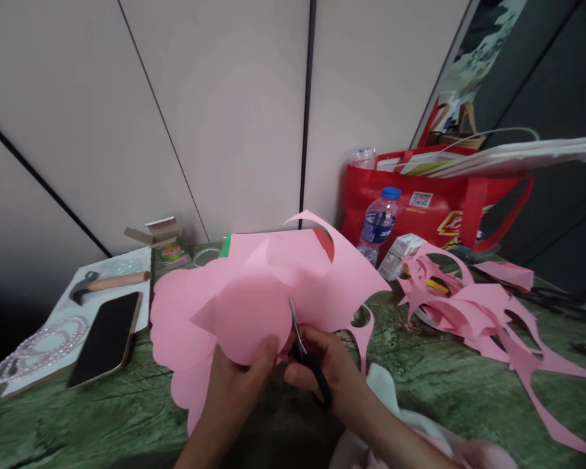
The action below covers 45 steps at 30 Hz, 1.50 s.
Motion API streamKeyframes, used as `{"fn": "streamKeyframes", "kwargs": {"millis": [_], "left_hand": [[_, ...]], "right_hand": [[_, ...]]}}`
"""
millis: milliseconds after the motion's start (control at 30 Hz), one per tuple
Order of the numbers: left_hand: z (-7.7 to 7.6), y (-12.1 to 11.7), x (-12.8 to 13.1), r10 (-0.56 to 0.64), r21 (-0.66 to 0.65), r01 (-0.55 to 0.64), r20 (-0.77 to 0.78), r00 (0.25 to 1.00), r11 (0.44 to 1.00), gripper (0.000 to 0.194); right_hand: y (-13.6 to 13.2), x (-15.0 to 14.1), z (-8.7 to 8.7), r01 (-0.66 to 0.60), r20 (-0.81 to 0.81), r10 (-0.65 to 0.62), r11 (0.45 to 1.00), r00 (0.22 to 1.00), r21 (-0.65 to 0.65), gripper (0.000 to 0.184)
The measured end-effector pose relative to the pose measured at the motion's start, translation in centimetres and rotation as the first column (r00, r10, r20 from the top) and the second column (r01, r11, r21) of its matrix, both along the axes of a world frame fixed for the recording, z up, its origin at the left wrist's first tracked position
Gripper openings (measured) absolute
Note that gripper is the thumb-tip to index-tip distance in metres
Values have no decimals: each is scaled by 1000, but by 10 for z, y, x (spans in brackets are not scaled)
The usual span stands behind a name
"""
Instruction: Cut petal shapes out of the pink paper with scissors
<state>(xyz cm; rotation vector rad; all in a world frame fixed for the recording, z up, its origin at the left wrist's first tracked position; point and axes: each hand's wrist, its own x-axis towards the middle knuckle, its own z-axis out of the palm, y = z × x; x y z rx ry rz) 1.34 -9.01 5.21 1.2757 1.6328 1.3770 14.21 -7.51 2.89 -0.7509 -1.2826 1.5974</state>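
Note:
My left hand (247, 378) pinches a sheet of pink paper (254, 312) near its lower edge, thumb on top. The part of the sheet facing me has a rounded outline, and a wider piece spreads to the upper right. In my right hand (327, 365) is a pair of scissors (303, 355) with black handles, fingers wrapped round them. Their blades point up and lie at the right edge of the rounded part. Left of my left hand lie scalloped pink paper pieces (183, 319), partly hidden behind the held sheet.
Pink paper scraps (473, 312) are heaped at the right. Behind them stand a plastic bottle (379, 218), a small white box (401, 255) and a red bag (420, 195). To the left lie a hammer (112, 281), a phone (106, 339), a bead string (43, 348) and an opened small box (172, 251).

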Motion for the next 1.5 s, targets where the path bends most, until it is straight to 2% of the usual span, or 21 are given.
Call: {"fn": "streamKeyframes", "kwargs": {"millis": [200, 333, 433, 800, 1033, 1300, 1500], "left_hand": [[5, -2, 0, -56, -18, 56, -1, 998, 998, 23], [9, -3, 0, -90, -48, 90, 3, 996, 995, 40], [10, -3, 0, -95, -47, 95, -4, 995, 994, 44], [3, -1, -3, -80, -82, 78, -15, 997, 994, 46], [5, -1, -3, -76, -74, 75, -8, 997, 994, 47], [-1, 0, -7, -108, -43, 109, 13, 994, 993, 46], [4, 1, -6, -156, -70, 155, -6, 988, 985, 45]], "right_hand": [[-1, -1, -2, -3, -19, 3, 1000, 1000, -14, 37], [-1, -1, -1, 3, -19, -3, 1000, 1000, -12, 32], [-1, -2, 3, 0, -14, 0, 1000, 1000, -21, 32], [-2, -4, 4, 13, -36, -17, 993, 999, -120, 30], [-2, -4, 4, 34, -30, -37, 995, 999, -93, 30], [-4, -2, 2, 24, -3, -25, 993, 1000, -119, 27], [-4, -5, -1, -12, -49, 7, 995, 999, -102, 29]]}}
